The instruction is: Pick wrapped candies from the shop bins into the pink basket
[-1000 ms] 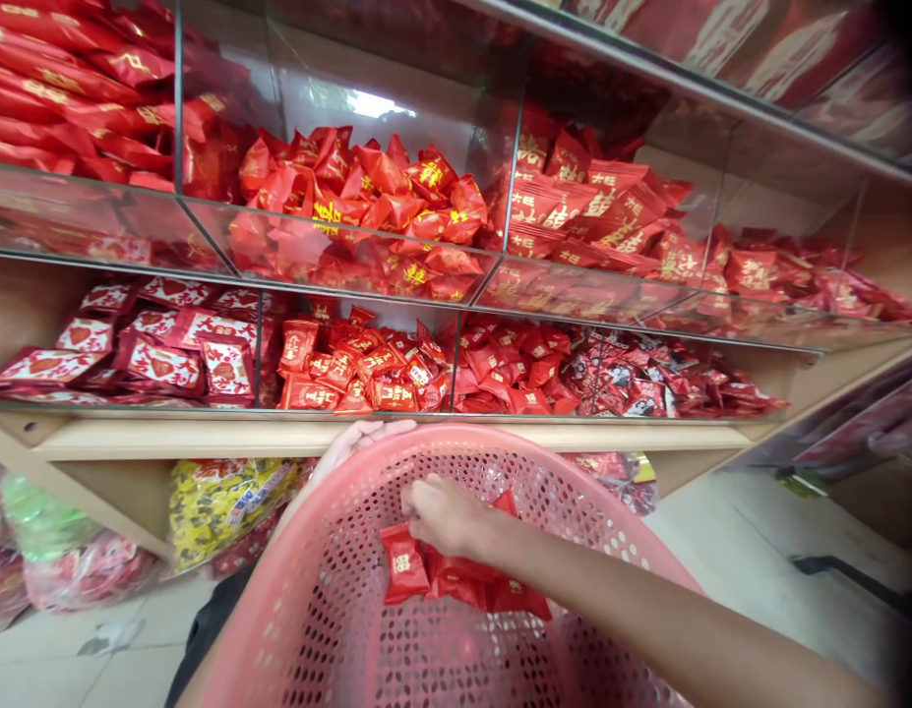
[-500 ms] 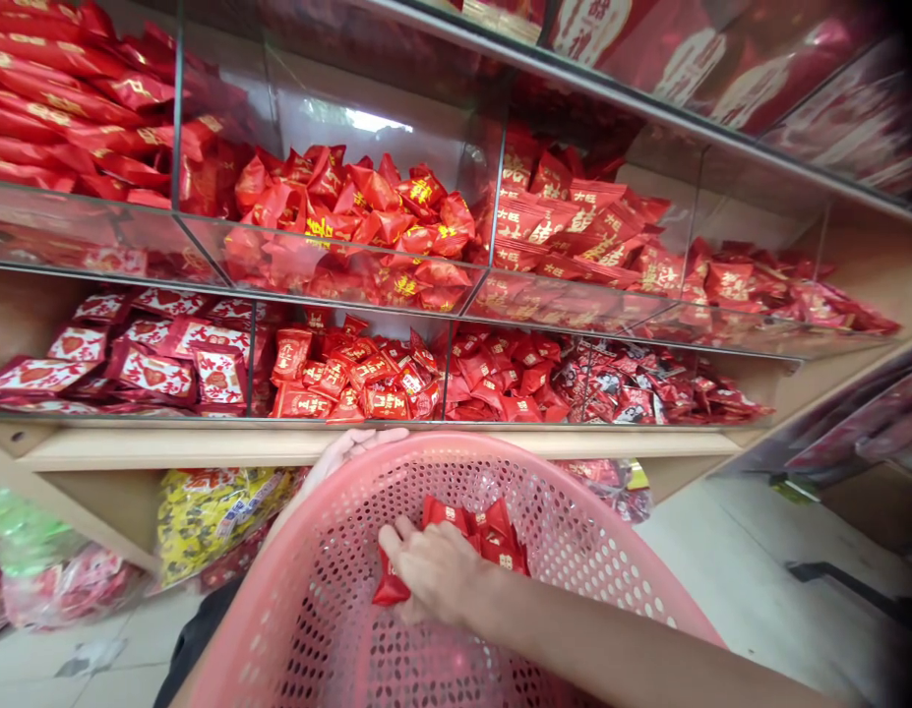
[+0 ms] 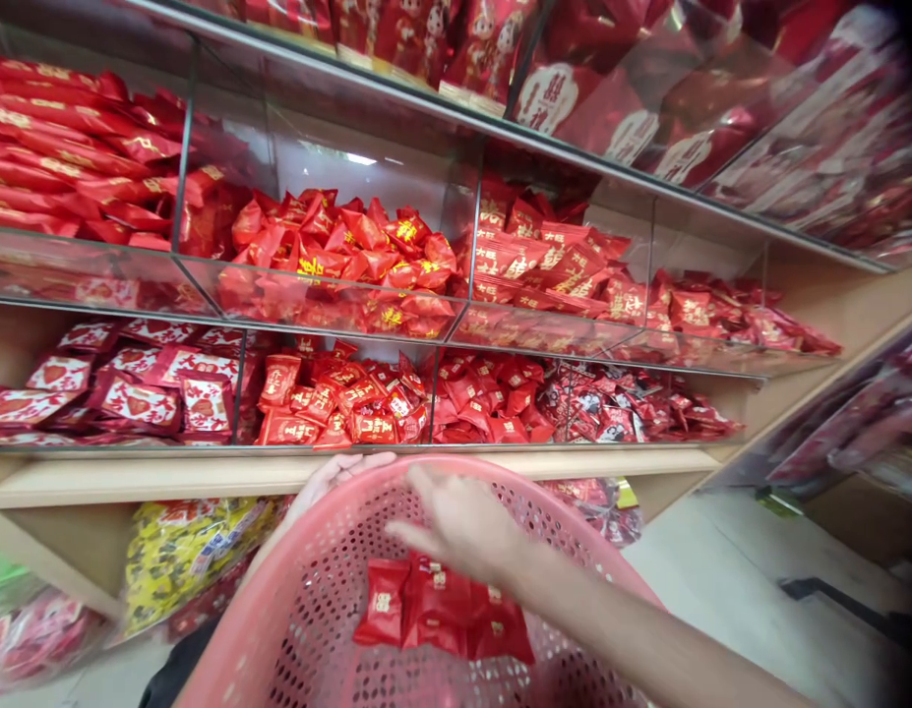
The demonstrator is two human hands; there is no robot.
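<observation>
There is room to the left of the right hand (image 3: 462, 521), as far as the perforated wall of the pink basket (image 3: 268, 590). Red packets (image 3: 437, 615) take up the space on its near side. Ahead of its fingertips the basket's rim bars a level path — and the left hand (image 3: 330, 479) lies along that rim's outside, to the left. Past both hands runs a wooden ledge (image 3: 160, 480); higher beyond it, a clear panel (image 3: 315, 303) blocks straight reach.
</observation>
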